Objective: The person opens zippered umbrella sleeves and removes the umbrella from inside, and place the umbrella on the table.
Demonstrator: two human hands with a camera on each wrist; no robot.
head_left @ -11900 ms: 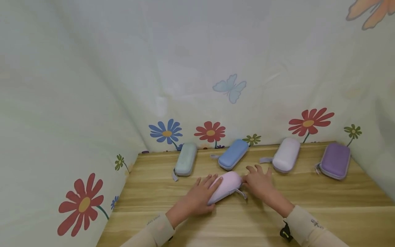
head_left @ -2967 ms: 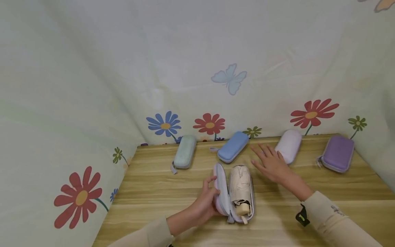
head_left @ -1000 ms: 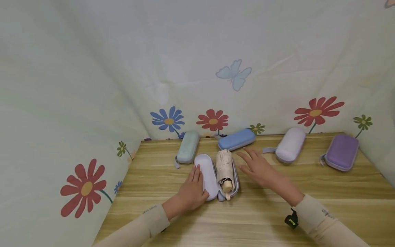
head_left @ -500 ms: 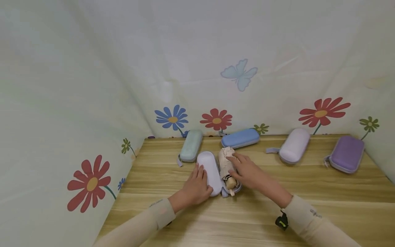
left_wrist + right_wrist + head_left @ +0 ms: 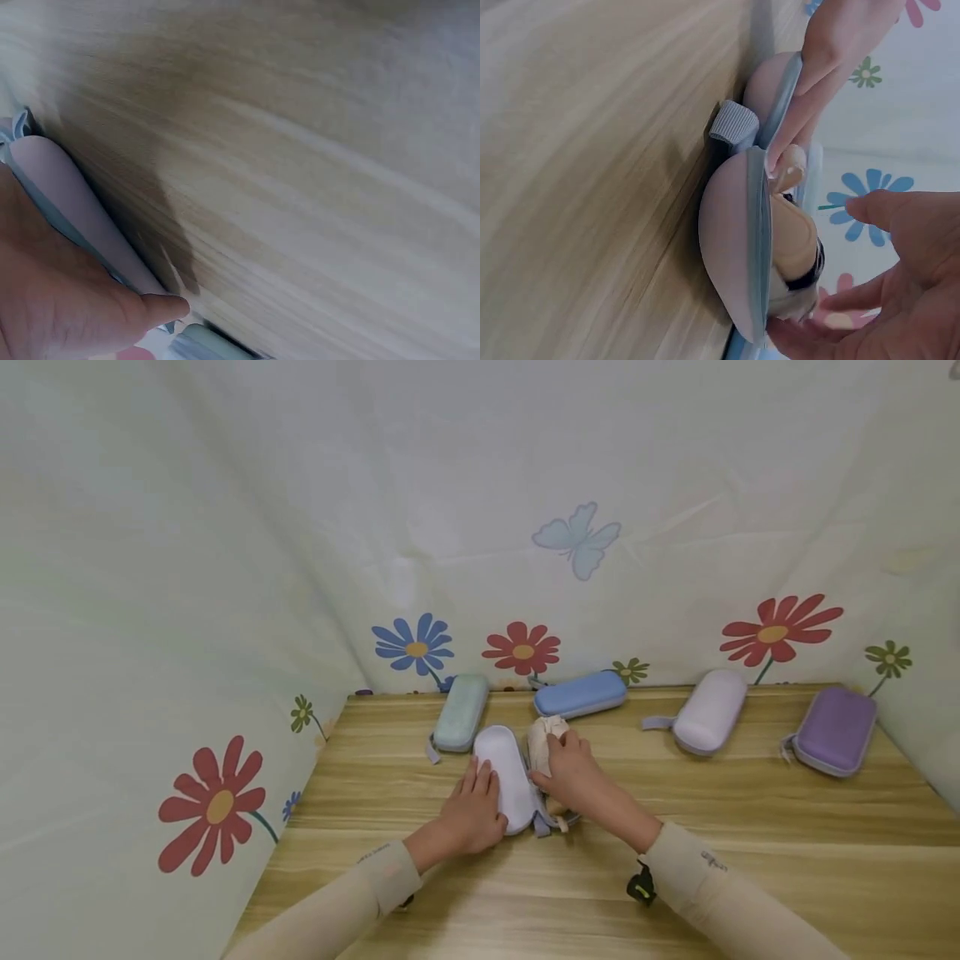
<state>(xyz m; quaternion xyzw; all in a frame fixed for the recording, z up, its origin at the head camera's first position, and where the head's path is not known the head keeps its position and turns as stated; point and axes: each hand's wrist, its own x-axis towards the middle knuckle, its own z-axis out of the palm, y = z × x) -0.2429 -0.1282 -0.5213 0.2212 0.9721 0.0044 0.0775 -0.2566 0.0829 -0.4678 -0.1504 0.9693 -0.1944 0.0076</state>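
Observation:
An unzipped pink hard case (image 5: 501, 756) lies spread on the table, its pale lining facing up in the left half. My left hand (image 5: 471, 814) rests on that half with straight fingers. In the other half sits a beige folded umbrella (image 5: 542, 743) with a short handle toward me. My right hand (image 5: 576, 777) reaches over the umbrella, thumb on its left side and fingers curled along its right. The right wrist view shows the umbrella's tan handle (image 5: 793, 236) above the case rim, between the thumb and fingers. The left wrist view shows the left hand (image 5: 60, 292) against the pink shell.
Closed zip cases line the back of the wooden table (image 5: 750, 877): a green one (image 5: 461, 714), a blue one (image 5: 581, 693), a white one (image 5: 708, 714) and a purple one (image 5: 836, 731). A flowered curtain (image 5: 450, 527) hangs behind and at the sides.
The pink case went from closed to spread open, showing the umbrella. The blue case turned and shifted back. My right hand came left onto the umbrella; the left stays on the lid half.

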